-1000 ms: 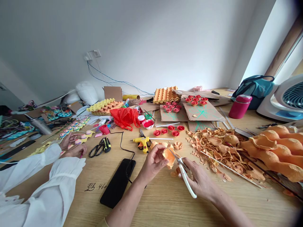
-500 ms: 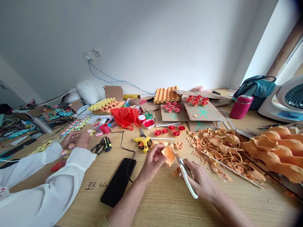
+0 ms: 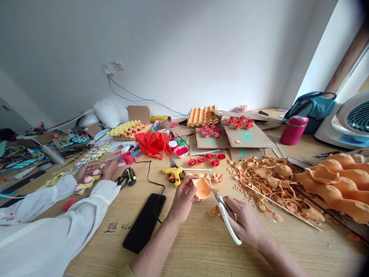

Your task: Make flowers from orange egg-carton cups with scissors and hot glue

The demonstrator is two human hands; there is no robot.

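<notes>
Between the thumb and fingers of my left hand [image 3: 183, 198] is an orange egg carton cup [image 3: 202, 188], its hollow side turned toward me. My right hand [image 3: 245, 219] is wrapped round white-handled scissors [image 3: 227, 221], whose blades reach the cup's right edge. An orange carton flower [image 3: 217, 177] lies just beyond the cup. Under the scissors a small orange carton piece [image 3: 213, 211] rests on the table. Farther back sit several red-painted carton flowers [image 3: 215, 162].
Orange carton scraps [image 3: 259, 181] and an egg tray [image 3: 337, 181] cover the right. A yellow glue gun [image 3: 174, 172] and black phone [image 3: 144, 223] lie left of centre. At far left, a co-worker's white-sleeved arms [image 3: 95, 204] hold a painted carton strip [image 3: 88, 181].
My left hand has turned the cup so its hollow shows more fully. The scissors stay almost in place. The co-worker's hands have moved apart, showing more of the strip.
</notes>
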